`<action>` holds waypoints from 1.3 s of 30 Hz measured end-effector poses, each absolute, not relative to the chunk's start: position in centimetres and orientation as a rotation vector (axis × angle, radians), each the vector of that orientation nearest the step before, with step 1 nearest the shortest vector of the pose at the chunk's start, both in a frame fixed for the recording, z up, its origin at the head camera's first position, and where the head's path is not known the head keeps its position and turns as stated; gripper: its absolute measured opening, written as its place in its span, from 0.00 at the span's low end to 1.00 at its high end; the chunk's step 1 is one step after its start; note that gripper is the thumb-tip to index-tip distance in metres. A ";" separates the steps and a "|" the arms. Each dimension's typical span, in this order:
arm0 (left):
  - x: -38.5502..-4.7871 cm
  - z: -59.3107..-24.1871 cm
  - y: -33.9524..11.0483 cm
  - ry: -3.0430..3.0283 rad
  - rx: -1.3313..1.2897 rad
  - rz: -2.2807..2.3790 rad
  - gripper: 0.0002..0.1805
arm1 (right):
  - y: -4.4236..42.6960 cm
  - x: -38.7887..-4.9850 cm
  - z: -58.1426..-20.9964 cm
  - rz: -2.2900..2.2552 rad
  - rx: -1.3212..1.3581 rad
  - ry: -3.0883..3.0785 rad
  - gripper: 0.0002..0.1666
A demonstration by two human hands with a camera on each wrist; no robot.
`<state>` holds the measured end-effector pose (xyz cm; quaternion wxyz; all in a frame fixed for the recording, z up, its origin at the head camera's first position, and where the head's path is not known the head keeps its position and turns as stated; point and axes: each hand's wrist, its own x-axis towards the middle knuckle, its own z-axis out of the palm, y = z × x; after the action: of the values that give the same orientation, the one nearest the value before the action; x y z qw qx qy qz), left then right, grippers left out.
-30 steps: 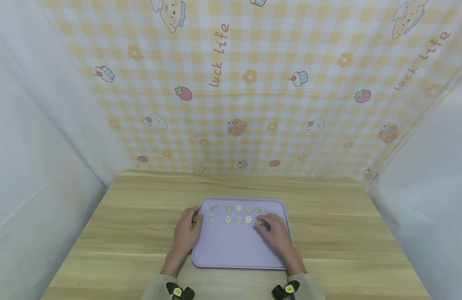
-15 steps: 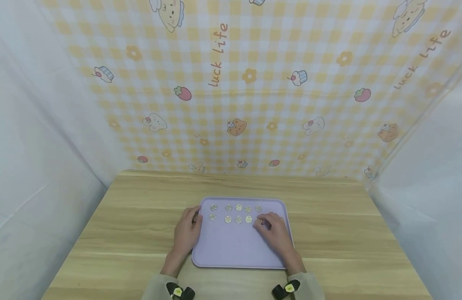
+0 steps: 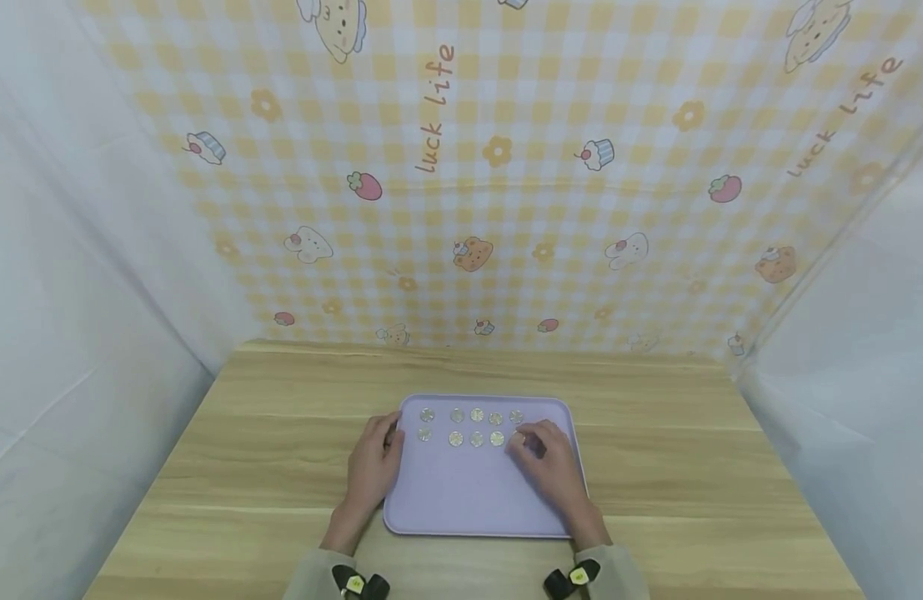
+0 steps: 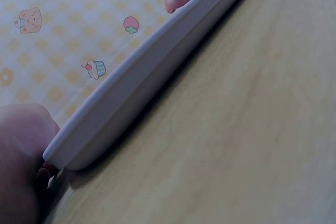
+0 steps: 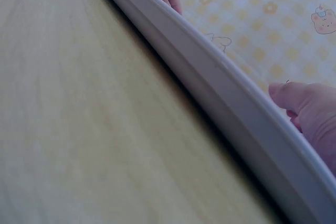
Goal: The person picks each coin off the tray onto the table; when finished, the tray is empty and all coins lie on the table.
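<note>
2 forearms [image 3: 590, 527] extend from the near side, the left hand [image 3: 373, 462] curved, the right hand [image 3: 554, 467] in a pinch.

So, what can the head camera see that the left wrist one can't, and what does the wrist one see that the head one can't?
Only the head view shows the coins, the sleeves and the white sheets at the sides.

Only the left wrist view gives a close look at the outer side of the tray.

Both show the tray, the table, the checked cloth, the left hand and the right hand.
</note>
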<state>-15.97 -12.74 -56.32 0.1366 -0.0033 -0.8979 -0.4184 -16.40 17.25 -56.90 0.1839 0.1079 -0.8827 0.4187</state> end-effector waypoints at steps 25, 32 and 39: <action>-16.1 -56.2 -12.7 -2.621 -0.011 -1.222 0.20 | 17.8 -16.6 -56.6 1.339 0.246 -2.320 0.13; -16.0 -56.3 -12.8 -2.613 -0.006 -1.218 0.20 | 18.4 -16.6 -55.8 1.373 0.173 -2.344 0.13; -16.1 -56.5 -12.8 -2.604 -0.021 -1.185 0.20 | 19.5 -16.6 -55.4 1.354 0.124 -2.371 0.13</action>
<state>-16.14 -12.84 -56.53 0.1398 -0.0073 -0.9013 -0.4101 -16.63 19.54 -55.40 0.2028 0.0445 -0.8494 0.4851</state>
